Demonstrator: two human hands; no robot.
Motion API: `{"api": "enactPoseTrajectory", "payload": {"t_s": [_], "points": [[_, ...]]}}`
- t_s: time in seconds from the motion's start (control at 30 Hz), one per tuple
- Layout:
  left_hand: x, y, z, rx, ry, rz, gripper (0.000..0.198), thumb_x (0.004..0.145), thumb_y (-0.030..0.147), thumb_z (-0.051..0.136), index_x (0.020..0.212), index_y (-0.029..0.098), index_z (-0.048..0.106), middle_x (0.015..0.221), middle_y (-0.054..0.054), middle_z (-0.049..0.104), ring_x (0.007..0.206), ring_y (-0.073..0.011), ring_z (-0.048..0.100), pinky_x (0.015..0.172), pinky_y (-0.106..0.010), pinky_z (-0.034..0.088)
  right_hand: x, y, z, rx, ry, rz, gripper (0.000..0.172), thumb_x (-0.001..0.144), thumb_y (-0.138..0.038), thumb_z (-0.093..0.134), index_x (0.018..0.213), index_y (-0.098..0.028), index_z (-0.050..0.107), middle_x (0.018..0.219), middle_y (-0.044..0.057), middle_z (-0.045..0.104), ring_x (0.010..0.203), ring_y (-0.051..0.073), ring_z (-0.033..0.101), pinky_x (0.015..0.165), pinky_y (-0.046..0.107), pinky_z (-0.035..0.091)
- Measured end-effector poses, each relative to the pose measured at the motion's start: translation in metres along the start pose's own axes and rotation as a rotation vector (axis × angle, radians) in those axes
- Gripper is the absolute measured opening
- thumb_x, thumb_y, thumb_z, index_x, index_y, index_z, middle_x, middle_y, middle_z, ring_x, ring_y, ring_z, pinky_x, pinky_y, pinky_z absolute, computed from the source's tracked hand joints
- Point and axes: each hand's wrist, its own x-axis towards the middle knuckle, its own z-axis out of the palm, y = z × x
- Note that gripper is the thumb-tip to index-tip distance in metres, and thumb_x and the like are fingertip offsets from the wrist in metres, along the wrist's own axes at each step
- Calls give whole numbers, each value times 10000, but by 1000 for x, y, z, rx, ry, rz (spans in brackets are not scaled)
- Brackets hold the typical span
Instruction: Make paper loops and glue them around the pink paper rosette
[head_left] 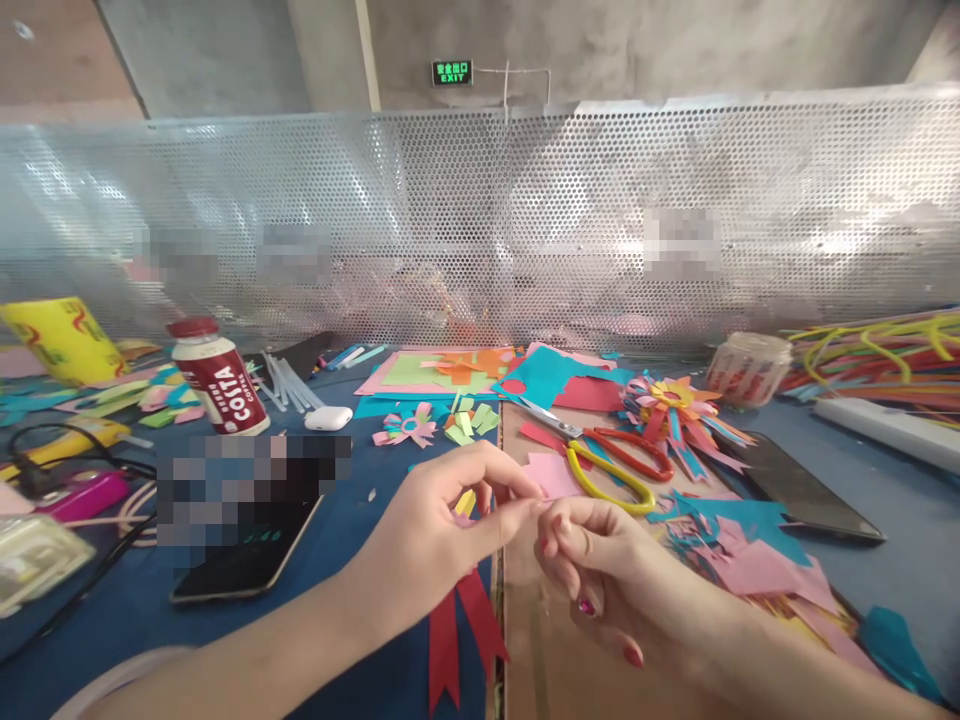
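My left hand [450, 500] reaches in from the lower left, thumb and forefinger pinched together. Its fingertips meet those of my right hand [600, 550], which is also closed in a pinch. Whatever lies between the fingertips is too small and hidden to name. Below my left hand, two red paper strips [444, 650] with notched ends show over the blue surface, and yellow and pink bits peek out behind its fingers. Just beyond my hands, scissors [611, 480] with yellow and red handles lie on a brown board [536, 640] beside pink paper [551, 475].
A dark phone [247, 555] and a Costa bottle [221, 385] stand out at left, near a white earbud case [328, 417]. Paper flowers [675, 400], paper scraps [765, 560], another phone [810, 490] and a clear jar [748, 370] are at right. Perforated metal panels [450, 200] rise behind.
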Motion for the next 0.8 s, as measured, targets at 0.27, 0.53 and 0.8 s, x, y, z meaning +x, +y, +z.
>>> {"api": "enactPoseTrajectory", "payload": {"t_s": [0.27, 0.53, 0.8], "points": [[5, -7, 0, 49, -13, -33, 49, 790, 235, 611, 802, 199, 641, 766, 9, 628, 707, -123, 575, 645, -225, 448, 2, -8, 6, -219, 82, -172, 347, 814, -479, 519, 811, -141, 593, 617, -12, 475, 461, 79, 467, 293, 157, 414], [6, -5, -4, 202, -178, 296, 147, 813, 123, 544, 792, 159, 684, 809, -47, 677, 775, -147, 586, 731, -263, 460, -1, -6, 13, -481, 191, -81, 390, 728, -505, 622, 654, -132, 535, 438, -57, 431, 360, 40, 390, 321, 135, 269], [16, -16, -21, -88, -276, -172, 189, 804, 269, 570, 955, 226, 675, 920, -38, 699, 870, -167, 627, 791, -294, 474, -7, -51, -5, -310, 212, -235, 271, 732, -410, 657, 704, -153, 576, 527, -46, 451, 402, 29, 366, 345, 147, 242]]}}
